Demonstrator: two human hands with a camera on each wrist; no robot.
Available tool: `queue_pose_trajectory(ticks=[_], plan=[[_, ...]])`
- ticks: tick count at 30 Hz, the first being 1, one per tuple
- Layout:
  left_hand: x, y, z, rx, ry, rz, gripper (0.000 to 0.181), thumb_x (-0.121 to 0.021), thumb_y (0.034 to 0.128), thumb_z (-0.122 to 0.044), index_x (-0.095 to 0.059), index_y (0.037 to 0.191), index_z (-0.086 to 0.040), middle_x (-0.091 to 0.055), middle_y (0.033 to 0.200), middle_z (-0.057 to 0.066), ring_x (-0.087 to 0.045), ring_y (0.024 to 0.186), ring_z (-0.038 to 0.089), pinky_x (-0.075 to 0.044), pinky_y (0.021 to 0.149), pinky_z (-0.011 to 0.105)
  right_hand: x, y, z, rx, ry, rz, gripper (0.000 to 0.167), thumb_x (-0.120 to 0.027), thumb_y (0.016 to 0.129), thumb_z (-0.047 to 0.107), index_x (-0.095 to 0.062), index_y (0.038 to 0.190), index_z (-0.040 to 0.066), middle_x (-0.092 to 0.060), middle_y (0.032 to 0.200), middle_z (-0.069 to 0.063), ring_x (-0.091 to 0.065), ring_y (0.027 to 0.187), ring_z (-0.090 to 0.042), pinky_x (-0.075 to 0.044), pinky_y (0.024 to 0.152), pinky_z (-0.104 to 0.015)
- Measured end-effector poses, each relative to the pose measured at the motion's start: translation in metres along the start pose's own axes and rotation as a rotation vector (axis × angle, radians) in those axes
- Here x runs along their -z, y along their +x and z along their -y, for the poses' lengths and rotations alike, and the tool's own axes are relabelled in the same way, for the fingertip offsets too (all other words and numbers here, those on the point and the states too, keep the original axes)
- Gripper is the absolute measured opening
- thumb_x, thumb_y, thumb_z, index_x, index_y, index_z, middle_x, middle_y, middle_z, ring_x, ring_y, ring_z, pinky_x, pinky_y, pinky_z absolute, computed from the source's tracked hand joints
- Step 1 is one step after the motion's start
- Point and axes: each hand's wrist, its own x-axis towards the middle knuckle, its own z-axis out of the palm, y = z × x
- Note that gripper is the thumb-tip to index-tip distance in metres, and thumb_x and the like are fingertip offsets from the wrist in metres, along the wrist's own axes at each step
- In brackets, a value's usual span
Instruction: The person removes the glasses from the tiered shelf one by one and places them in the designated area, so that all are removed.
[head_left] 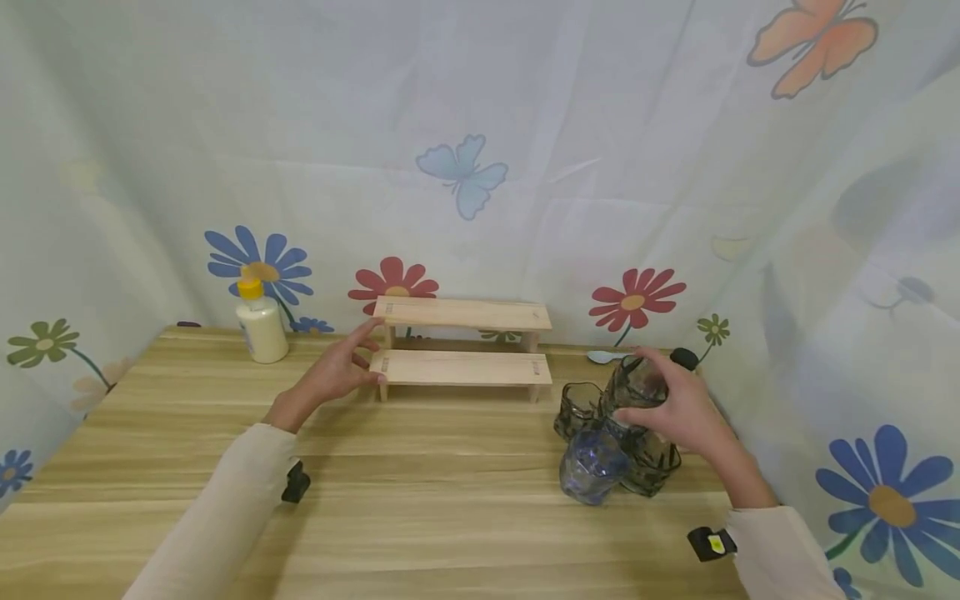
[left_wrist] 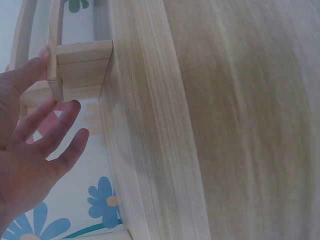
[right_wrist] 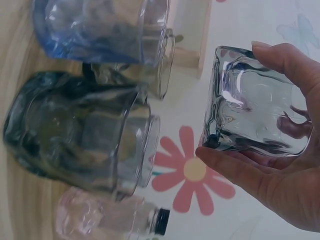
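My right hand (head_left: 688,410) grips a grey glass cup (right_wrist: 250,102) between thumb and fingers, raised over the other cups. Beneath and around it on the table are a blue glass cup (head_left: 592,468) and two more grey ones, a front grey cup (head_left: 651,465) and a back-left grey cup (head_left: 577,410). At the left end of a two-tier wooden shelf (head_left: 461,367), my left hand (head_left: 333,371) touches the boards with thumb and fingertips. Its other fingers extend loosely in the left wrist view, and the index finger is partly hidden.
A cream-coloured bottle with a yellow cap (head_left: 262,329) stands at the back left of the wooden table (head_left: 420,492). Behind the cups are a pale blue spoon-like piece (head_left: 603,357) and a pinkish bottle with a black cap (right_wrist: 100,215). Flower-printed cloth (head_left: 337,167) encloses the table's back and sides.
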Motion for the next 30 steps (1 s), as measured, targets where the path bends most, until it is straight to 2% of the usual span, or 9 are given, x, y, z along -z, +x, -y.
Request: queue_pose_trajectory(ticks=[5,11,14,18,23,26,30], plan=[[0.0,0.0,0.001,-0.003,-0.002,0.002,0.1,-0.081,0.084,-0.015,-0.018,0.16,-0.025,-0.056,0.136,0.027,-0.067,0.106,0.042,-0.057,0.086,0.051,0.008,-0.018,-0.014,-0.052,0.009,-0.019,0.088,-0.086,0.078,0.036,-0.04,0.147,0.009,-0.066,0.109,-0.022,-0.063,0.099,-0.036,-0.055,0.075,-0.051],[-0.001,0.0,0.001,0.002,-0.003,0.0,0.1,-0.082,0.0836,-0.015,-0.018,0.16,-0.026,-0.057,0.136,0.026,-0.067,0.106,0.042,-0.057,0.085,0.051,0.019,-0.035,-0.03,-0.121,-0.022,-0.021,0.092,-0.084,0.08,0.04,-0.035,0.15,0.007,-0.062,0.121,-0.029,-0.062,0.104,-0.044,-0.053,0.075,-0.055],[-0.001,0.0,0.001,-0.002,-0.004,0.003,0.1,-0.082,0.0834,-0.015,-0.018,0.16,-0.026,-0.056,0.136,0.027,-0.067,0.106,0.043,-0.057,0.084,0.051,0.024,-0.045,-0.038,-0.155,-0.022,-0.029,0.094,-0.084,0.08,0.04,-0.033,0.152,0.007,-0.061,0.121,-0.031,-0.061,0.104,-0.046,-0.052,0.075,-0.058],[-0.001,0.0,0.0,-0.007,-0.003,0.002,0.1,-0.082,0.0835,-0.016,-0.018,0.16,-0.025,-0.056,0.136,0.027,-0.067,0.105,0.042,-0.057,0.084,0.05,0.03,-0.056,-0.051,-0.19,-0.028,-0.036,0.095,-0.084,0.08,0.039,-0.031,0.152,0.006,-0.064,0.114,-0.029,-0.063,0.1,-0.044,-0.052,0.07,-0.052],[0.0,0.0,0.0,-0.009,0.006,-0.002,0.1,-0.081,0.0843,-0.017,-0.017,0.161,-0.025,-0.056,0.136,0.027,-0.067,0.106,0.042,-0.057,0.084,0.05,0.035,-0.067,-0.069,-0.244,-0.032,-0.01,0.097,-0.083,0.081,0.04,-0.028,0.152,0.004,-0.061,0.114,-0.032,-0.063,0.094,-0.044,-0.05,0.063,-0.046],[0.0,0.0,0.0,-0.007,0.004,-0.002,0.1,-0.081,0.0842,-0.016,-0.018,0.16,-0.026,-0.056,0.136,0.027,-0.067,0.106,0.042,-0.057,0.084,0.051,0.033,-0.072,-0.079,-0.279,-0.043,0.009,0.098,-0.083,0.081,0.041,-0.027,0.151,0.003,-0.061,0.114,-0.033,-0.063,0.092,-0.044,-0.05,0.062,-0.045],[0.0,0.001,0.001,-0.009,0.001,-0.001,0.099,-0.081,0.0841,-0.015,-0.018,0.16,-0.025,-0.057,0.136,0.027,-0.067,0.105,0.043,-0.057,0.084,0.051,0.025,-0.077,-0.09,-0.304,-0.049,0.035,0.099,-0.084,0.08,0.041,-0.027,0.15,0.001,-0.064,0.107,-0.029,-0.065,0.087,-0.037,-0.049,0.06,-0.039]])
